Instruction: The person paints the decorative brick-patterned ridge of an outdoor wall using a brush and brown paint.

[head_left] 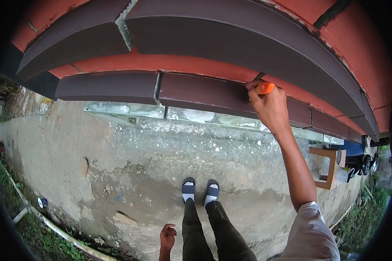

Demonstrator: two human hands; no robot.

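My right hand (270, 104) is wrapped round the orange handle (265, 88) of a tool whose working end is hidden by my fingers; it looks like a brush. The hand is at the dark maroon lower ledge (204, 91), just under a red-orange band (183, 64). Away from the ledge, low in the view, my left hand (168, 235) hangs beside my leg with its fingers loosely curled and apart, holding nothing.
A larger dark ledge (231, 39) curves above. Below lies a pale green, paint-spotted step (191, 115). On the concrete ground are wood pieces (126, 218). A wooden frame (331, 167) stands at right, and a pole (52, 226) edges the grass.
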